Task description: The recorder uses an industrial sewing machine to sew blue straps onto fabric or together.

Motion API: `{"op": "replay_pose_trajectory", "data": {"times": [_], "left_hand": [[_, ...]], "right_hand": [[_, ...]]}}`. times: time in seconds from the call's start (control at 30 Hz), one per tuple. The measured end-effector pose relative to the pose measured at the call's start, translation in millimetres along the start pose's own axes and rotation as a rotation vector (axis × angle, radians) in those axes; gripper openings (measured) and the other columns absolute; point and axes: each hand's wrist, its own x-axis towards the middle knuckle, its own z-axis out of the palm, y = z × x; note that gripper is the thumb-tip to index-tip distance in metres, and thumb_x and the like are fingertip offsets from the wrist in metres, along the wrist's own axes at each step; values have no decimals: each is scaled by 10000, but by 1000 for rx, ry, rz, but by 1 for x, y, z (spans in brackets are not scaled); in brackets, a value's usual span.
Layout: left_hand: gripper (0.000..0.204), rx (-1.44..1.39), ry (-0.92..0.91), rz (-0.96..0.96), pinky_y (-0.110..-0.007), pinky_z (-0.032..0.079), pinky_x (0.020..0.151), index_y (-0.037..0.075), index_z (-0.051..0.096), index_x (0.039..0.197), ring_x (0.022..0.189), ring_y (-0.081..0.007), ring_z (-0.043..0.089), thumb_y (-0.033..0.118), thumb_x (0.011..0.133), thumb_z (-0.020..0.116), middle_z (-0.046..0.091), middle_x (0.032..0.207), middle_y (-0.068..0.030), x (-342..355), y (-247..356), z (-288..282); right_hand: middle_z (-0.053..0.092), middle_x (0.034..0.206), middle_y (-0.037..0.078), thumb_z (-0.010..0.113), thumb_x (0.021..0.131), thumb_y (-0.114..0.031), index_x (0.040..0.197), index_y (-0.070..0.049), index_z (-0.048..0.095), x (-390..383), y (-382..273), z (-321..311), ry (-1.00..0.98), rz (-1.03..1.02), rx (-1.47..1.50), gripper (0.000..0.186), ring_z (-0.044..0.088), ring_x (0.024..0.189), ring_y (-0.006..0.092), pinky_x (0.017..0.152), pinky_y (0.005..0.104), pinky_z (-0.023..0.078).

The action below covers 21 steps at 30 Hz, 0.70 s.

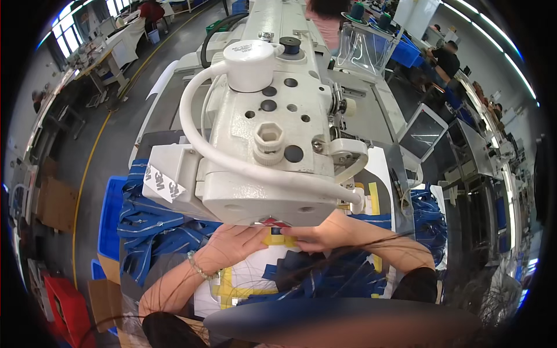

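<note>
Both my hands meet under the front of a white industrial sewing machine [255, 197]. My left hand [235, 242], with a beaded bracelet on the wrist, comes in from the left, its fingers closed at a blue strap. My right hand [316, 234] closes on that strap from the right, thumb tip pointing inward. Between the fingertips shows a short dark piece of the blue strap [275, 231], above yellow tape [275, 239]. The machine head hides part of the fingers and the needle area. Cut dark blue strap pieces [325, 275] lie heaped nearer me.
Long blue straps [148, 223] pile up at the left; more blue straps [428, 211] hang at the right. A blue bin [110, 217] and a red bin [68, 310] stand at the left. A tilted screen panel [423, 130] is at the right. Other people work farther back.
</note>
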Motion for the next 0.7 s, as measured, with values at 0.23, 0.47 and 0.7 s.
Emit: {"op": "replay_pose_trajectory", "data": {"times": [0.23, 0.47, 0.7], "left_hand": [[433, -18, 28, -128, -359, 440, 878, 90, 607, 1127, 1016, -196, 567, 326, 771, 679, 600, 1116, -47, 5, 8, -1], [500, 88, -93, -225, -456, 295, 987, 157, 549, 1240, 1190, -188, 467, 338, 785, 652, 549, 1221, -19, 11, 22, -13], [458, 125, -171, -311, -464, 277, 969, 232, 546, 1248, 1207, -174, 436, 329, 809, 633, 533, 1231, 24, 7, 30, -7]], "right_hand": [[584, 1011, 36, 673, 740, -239, 1034, -94, 623, -4, -1, 1, -35, 12, -43, 331, 537, 935, 207, 781, 386, 390], [594, 1126, 30, 680, 750, -253, 1039, -101, 631, -7, 1, 6, -32, 7, -87, 330, 546, 980, 189, 797, 380, 410], [594, 1144, 29, 680, 757, -261, 1049, -108, 631, -6, 4, 6, -27, -16, -86, 334, 548, 988, 188, 814, 382, 425]]}}
